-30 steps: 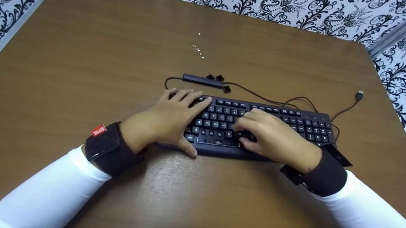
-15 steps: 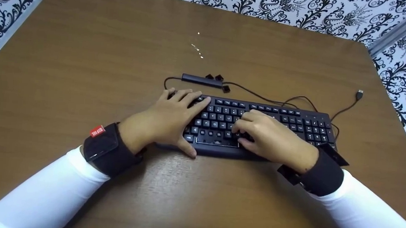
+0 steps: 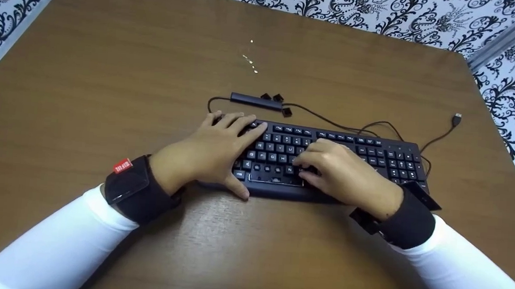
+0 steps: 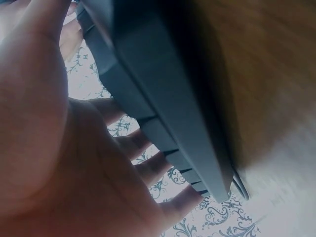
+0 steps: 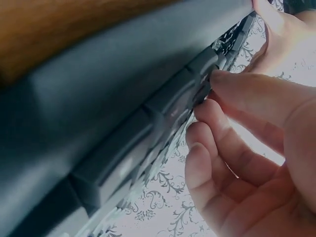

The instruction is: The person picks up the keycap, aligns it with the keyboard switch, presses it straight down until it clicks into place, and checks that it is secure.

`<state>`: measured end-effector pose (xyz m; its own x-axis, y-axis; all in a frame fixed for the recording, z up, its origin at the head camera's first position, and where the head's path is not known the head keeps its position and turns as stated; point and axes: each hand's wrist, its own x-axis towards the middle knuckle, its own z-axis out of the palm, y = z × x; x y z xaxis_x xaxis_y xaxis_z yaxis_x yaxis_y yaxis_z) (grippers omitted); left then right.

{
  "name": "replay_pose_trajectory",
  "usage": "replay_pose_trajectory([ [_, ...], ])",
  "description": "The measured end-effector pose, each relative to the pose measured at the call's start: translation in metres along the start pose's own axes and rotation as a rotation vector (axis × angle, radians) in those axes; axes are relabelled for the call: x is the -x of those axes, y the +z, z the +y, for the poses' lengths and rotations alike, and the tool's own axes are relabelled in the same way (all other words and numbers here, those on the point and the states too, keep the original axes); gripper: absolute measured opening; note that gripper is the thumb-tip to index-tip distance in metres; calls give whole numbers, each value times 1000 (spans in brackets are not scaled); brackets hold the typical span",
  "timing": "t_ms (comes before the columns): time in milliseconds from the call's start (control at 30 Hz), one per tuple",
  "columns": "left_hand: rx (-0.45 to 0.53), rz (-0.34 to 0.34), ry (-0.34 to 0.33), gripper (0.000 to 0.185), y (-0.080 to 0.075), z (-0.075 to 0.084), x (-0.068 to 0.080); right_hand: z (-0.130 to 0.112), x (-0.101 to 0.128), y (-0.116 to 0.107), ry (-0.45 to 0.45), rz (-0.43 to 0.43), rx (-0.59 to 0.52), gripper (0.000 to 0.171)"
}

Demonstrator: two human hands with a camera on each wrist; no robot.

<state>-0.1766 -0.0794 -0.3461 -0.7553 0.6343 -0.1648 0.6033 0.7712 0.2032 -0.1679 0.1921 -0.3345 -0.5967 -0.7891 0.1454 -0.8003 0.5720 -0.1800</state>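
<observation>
The keyboard is set crosswise on the surface, its long axis running left to right before both hands. Its left end is covered by the left hand, fingers spread over the keys, thumb laid at the front edge; nothing is seen clamped there. Behind the keyboard's left half, a long dark bar, probably the spacebar cap, is placed in line with the cable, three loose keycaps lying near. Along the keyboard's front, between the hands, the bare spacebar slot is exposed. The keys just right of it are touched by the curled right hand, the nearer one; whether a keycap is pinched cannot be told. Beyond the keyboard's right end, the USB plug is seen.
</observation>
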Motion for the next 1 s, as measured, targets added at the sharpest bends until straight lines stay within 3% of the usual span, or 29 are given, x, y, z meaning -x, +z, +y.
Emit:
replay_pose_trajectory([
  [300,1,-1,-1,136,0,-1,4,-5,-4,0,3,-7,5,4],
  [600,4,20,-7,135,1,-4,6,-9,-12,2,14,-54,60,11],
  [800,8,1,-9,136,1,-3,5,-4,-13,-1,18,-93,-12,7],
  [1000,11,-1,4,136,0,0,2,10,-21,-19,89,-86,-69,10],
])
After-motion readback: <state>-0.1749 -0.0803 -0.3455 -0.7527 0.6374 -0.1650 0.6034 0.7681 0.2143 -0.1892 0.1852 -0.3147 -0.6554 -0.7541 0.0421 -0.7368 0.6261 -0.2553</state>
